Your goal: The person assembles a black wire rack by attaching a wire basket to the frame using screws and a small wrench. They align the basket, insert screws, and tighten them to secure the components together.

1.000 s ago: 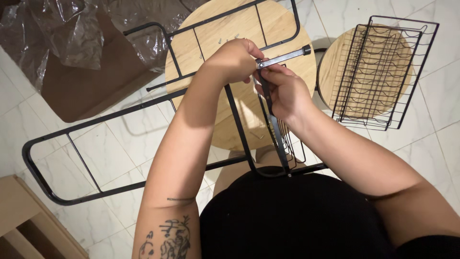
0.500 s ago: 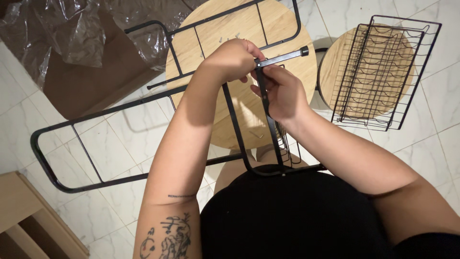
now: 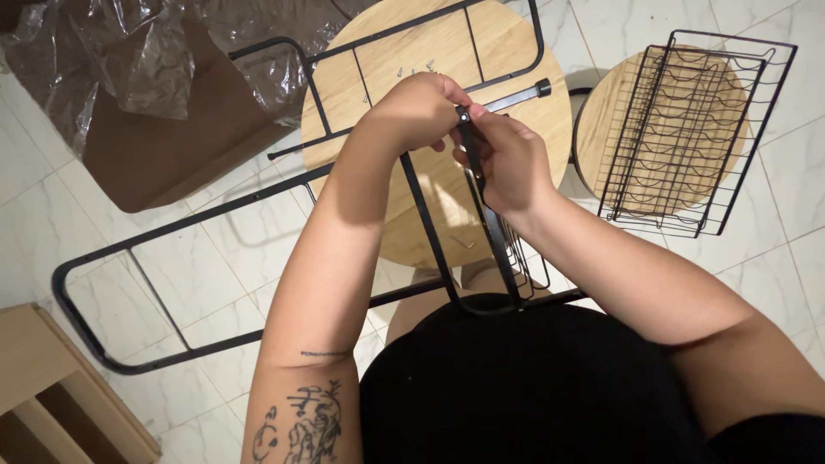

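bare arms, tattooed left forearm (image 3: pixel 302 412), black clothing (image 3: pixel 533 387)

2 round wooden boards (image 3: pixel 378 77), 1 wire basket (image 3: pixel 687 137), 2 hands (image 3: pixel 507 159), 1 plastic sheet (image 3: pixel 129 51).

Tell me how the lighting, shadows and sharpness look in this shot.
Head view: even indoor light, sharp throughout; soft shadows from the black metal frame on the tile floor; glare patches on the clear plastic wrap; the left hand and right hand show no motion blur.
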